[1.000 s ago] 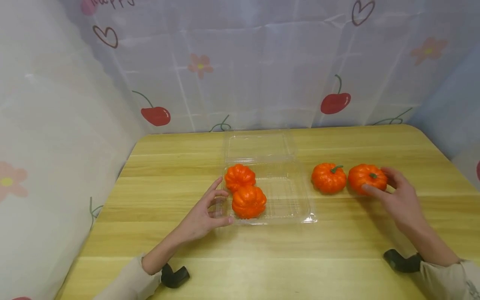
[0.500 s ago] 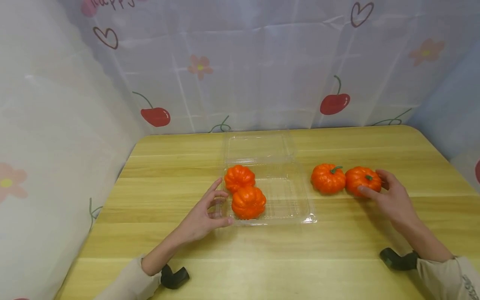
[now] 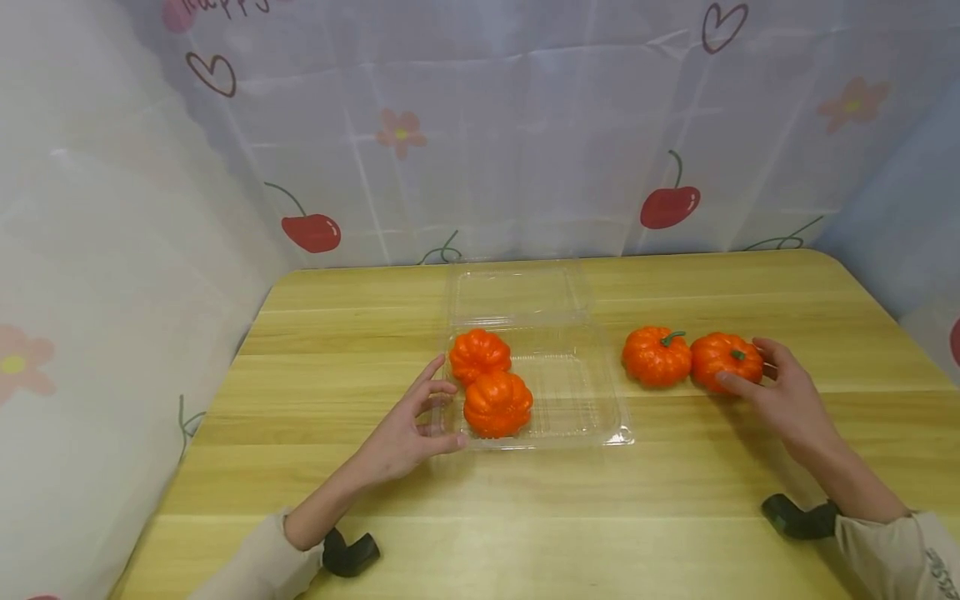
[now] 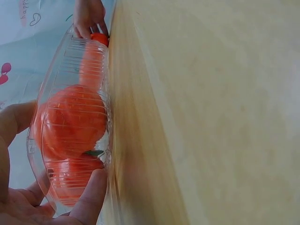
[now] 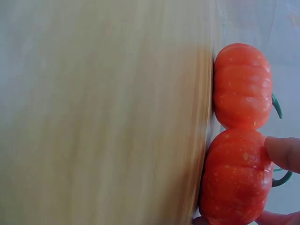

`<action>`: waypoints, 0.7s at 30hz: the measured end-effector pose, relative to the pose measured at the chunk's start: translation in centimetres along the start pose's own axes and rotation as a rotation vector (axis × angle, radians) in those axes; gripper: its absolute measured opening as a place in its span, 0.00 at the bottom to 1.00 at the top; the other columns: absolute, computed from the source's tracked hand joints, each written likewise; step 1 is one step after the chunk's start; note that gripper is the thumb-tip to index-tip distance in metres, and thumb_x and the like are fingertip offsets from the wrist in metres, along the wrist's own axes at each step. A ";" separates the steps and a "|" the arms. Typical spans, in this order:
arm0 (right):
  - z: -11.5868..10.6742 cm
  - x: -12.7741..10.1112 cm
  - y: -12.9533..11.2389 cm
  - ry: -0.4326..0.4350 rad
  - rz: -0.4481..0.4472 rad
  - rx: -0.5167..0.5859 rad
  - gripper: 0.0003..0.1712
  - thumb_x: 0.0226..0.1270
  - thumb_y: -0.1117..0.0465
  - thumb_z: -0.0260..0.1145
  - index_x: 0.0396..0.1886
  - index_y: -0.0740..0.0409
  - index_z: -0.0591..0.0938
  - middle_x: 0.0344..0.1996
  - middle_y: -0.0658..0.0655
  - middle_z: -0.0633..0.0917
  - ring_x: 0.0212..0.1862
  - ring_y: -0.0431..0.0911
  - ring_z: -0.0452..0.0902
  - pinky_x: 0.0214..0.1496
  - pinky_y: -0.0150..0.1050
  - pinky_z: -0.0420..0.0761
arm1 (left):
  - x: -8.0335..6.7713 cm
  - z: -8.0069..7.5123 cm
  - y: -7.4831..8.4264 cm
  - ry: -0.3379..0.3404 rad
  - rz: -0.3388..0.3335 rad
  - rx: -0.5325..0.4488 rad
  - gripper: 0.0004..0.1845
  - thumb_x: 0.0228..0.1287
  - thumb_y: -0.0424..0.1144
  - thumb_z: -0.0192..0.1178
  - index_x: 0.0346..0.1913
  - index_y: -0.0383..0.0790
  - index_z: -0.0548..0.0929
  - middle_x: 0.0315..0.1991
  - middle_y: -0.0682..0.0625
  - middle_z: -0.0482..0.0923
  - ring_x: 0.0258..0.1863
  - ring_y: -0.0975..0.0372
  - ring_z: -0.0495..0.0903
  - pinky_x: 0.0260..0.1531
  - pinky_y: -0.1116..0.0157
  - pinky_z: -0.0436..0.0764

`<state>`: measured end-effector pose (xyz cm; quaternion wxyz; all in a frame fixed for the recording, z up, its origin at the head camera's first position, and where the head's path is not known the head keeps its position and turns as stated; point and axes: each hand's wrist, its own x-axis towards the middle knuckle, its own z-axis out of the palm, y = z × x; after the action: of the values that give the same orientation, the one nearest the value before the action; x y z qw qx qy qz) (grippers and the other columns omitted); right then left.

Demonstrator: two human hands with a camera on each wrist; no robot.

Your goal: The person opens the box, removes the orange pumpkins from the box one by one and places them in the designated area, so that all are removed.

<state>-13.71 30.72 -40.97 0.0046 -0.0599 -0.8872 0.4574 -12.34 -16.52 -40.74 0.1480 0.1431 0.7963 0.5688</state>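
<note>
Right hand [image 3: 787, 404] curved round the outer side of an orange pumpkin [image 3: 717, 354], thumb on the near face, spread only as wide as the fruit; has hold of it, and it looks to be resting on the worktop [image 3: 570, 525]. Left hand [image 3: 405, 435] half curled about the left end of a clear plastic container [image 3: 581, 400], thumb at the near corner, fingers along the side; seems a light, steadying hold. Change over the last second: the gripped pumpkin has come inward, toward the left hand, and the sliver of worktop beside its neighbour is gone. Right wrist view shows the two touching; left hand unmoved. Reckon the pumpkin is in hand but not lifted. The neighbouring pumpkin [image 3: 654, 358], stem up, sits just inside the right hand, between it and the container; a low slide inward would likely push it along, and the container's side wall stands beyond. Just beside the left hand's fingertips, two more pumpkins, a farther one [image 3: 478, 354] and a nearer one [image 3: 498, 406], touch inside the container. Lid [image 3: 517, 296] folded open past both hands, not in the way. Farther out, a printed cloth [image 3: 517, 167] hangs behind.
</note>
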 end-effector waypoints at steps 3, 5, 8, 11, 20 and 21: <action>0.0 0.1 0.1 0.006 -0.009 -0.002 0.48 0.72 0.53 0.62 0.74 0.77 0.48 0.69 0.82 0.56 0.66 0.74 0.54 0.52 0.25 0.69 | 0.0 0.0 0.0 0.000 0.002 -0.004 0.30 0.55 0.35 0.74 0.60 0.38 0.73 0.79 0.58 0.40 0.70 0.46 0.62 0.61 0.50 0.73; 0.0 0.1 0.0 0.005 -0.013 -0.001 0.48 0.72 0.54 0.62 0.74 0.77 0.47 0.69 0.82 0.55 0.66 0.75 0.53 0.57 0.27 0.69 | 0.0 0.0 0.0 0.000 0.004 -0.007 0.30 0.55 0.35 0.74 0.60 0.38 0.73 0.79 0.58 0.40 0.70 0.46 0.62 0.61 0.50 0.73; -0.1 -0.1 -0.2 0.011 -0.023 -0.008 0.48 0.72 0.54 0.62 0.75 0.76 0.46 0.71 0.81 0.52 0.68 0.75 0.50 0.69 0.54 0.64 | -0.1 0.0 0.0 0.001 0.002 -0.011 0.30 0.55 0.35 0.74 0.60 0.38 0.73 0.79 0.58 0.40 0.70 0.47 0.62 0.61 0.50 0.73; 0.0 -0.4 -0.6 0.034 -0.049 -0.009 0.48 0.72 0.55 0.63 0.75 0.75 0.47 0.72 0.79 0.51 0.69 0.76 0.47 0.64 0.72 0.55 | -0.1 0.0 -0.1 -0.001 0.000 -0.010 0.30 0.55 0.35 0.74 0.60 0.38 0.73 0.79 0.58 0.40 0.70 0.47 0.62 0.61 0.49 0.72; 0.3 -2.4 -3.0 0.054 -0.135 -0.008 0.43 0.70 0.56 0.66 0.74 0.70 0.56 0.72 0.75 0.55 0.67 0.76 0.52 0.61 0.68 0.63 | 0.0 -0.1 -0.1 -0.002 0.003 -0.006 0.30 0.55 0.36 0.74 0.60 0.39 0.73 0.79 0.58 0.39 0.70 0.47 0.62 0.60 0.51 0.73; 0.3 -2.7 -3.4 0.059 -0.151 -0.011 0.42 0.69 0.57 0.67 0.74 0.69 0.58 0.72 0.74 0.56 0.65 0.75 0.55 0.60 0.61 0.68 | 0.0 -0.1 -0.2 -0.003 0.003 -0.004 0.30 0.55 0.36 0.74 0.60 0.38 0.73 0.79 0.58 0.39 0.70 0.47 0.62 0.60 0.51 0.73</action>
<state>-11.39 28.18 -38.26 0.0648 -0.0063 -0.8911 0.4491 -12.38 -16.66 -40.86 0.1486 0.1450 0.7946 0.5706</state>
